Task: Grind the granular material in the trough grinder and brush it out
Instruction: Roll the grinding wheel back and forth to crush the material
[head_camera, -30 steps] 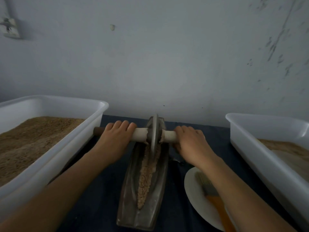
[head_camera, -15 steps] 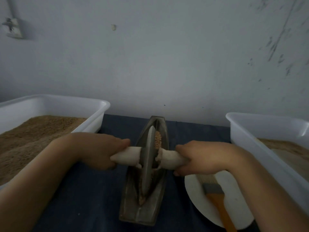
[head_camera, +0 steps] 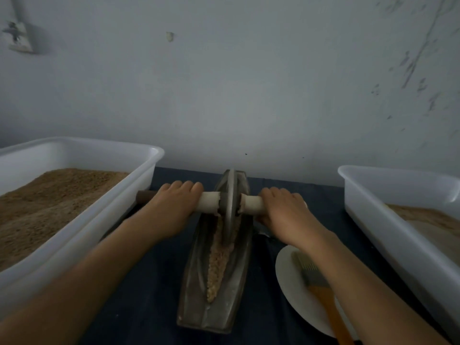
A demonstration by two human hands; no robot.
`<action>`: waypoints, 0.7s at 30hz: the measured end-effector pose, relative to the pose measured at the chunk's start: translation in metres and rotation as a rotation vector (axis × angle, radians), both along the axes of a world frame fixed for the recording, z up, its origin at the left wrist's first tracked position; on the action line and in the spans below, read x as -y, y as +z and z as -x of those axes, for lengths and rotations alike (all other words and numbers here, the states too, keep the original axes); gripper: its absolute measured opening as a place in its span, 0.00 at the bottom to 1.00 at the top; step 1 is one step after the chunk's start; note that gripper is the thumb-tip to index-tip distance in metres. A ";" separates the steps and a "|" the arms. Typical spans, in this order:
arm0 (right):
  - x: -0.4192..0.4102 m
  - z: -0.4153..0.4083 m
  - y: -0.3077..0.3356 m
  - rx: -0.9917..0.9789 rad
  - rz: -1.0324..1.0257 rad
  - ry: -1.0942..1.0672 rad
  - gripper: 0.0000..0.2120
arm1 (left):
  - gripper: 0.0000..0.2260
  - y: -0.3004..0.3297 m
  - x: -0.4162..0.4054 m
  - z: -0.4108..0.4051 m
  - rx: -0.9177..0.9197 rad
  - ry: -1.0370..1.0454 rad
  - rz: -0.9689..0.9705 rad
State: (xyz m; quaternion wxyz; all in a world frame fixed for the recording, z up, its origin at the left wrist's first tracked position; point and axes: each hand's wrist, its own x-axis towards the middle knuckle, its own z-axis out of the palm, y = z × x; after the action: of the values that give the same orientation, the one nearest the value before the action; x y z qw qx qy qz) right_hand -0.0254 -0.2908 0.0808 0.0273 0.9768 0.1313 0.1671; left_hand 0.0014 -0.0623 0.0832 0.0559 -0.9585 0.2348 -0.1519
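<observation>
Since half a second earlier, the wheel [head_camera: 229, 200] had rolled from the middle of the trough [head_camera: 199, 290] to its far end, and both arms had stretched out with it.

Nearest, the trough's near tip was bare metal. Above it a strip of grain [head_camera: 216, 267] lay along the groove, pale and visibly coarse, running up to the wheel. To the right, the brush [head_camera: 321, 292] lay untouched on a plate [head_camera: 288, 275], partly under the right forearm.

Farther out, the left hand [head_camera: 171, 210] and right hand [head_camera: 283, 212] each had their grip curled over the axle [head_camera: 210, 201], one either side of the wheel. White tubs flanked the counter [head_camera: 149, 282]: the left tub [head_camera: 82, 235] full of brown grain, the right tub [head_camera: 388, 230] holding a paler layer.

Grinding looked well under way but unfinished; brushing out was not yet begun.
</observation>
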 end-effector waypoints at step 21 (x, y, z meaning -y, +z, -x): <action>-0.009 0.047 0.058 -0.673 -0.008 0.123 0.14 | 0.12 0.047 -0.020 0.037 -0.747 -0.083 -0.070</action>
State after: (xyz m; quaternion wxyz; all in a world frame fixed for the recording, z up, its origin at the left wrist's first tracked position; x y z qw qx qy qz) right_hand -0.0719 -0.2818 0.1390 -0.0312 0.9675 0.1908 -0.1628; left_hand -0.0351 -0.0425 0.1303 -0.0068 -0.9350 0.2828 0.2140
